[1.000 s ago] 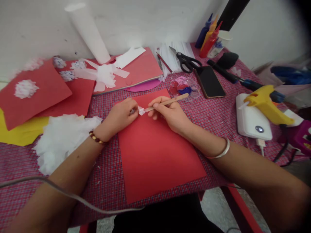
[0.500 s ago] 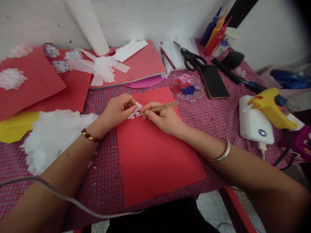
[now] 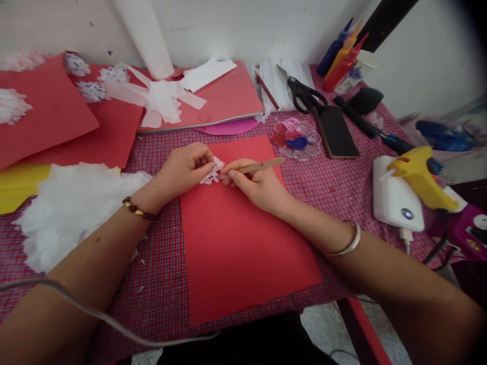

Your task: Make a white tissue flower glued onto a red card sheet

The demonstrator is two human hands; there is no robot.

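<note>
A sheet of red paper lies on the checked cloth in front of me. Near its top edge sits a small ruffled white-pink tissue flower. My left hand is closed at the flower's left side, thumb and fingers pinching its tissue. My right hand grips a thin wooden stick like a pen, its lower tip reaching the flower's right side. To the left, partly under my forearm, spreads a heap of white tissue pieces.
Behind lie a red book, tissue strips, a pencil and black scissors. Right of the paper are a paint palette, a phone, a white power bank and a yellow glue gun. A cable crosses my left forearm.
Both hands stay at the flower, with only slight shifts of the fingers and the stick. The whole view has swung a little.
</note>
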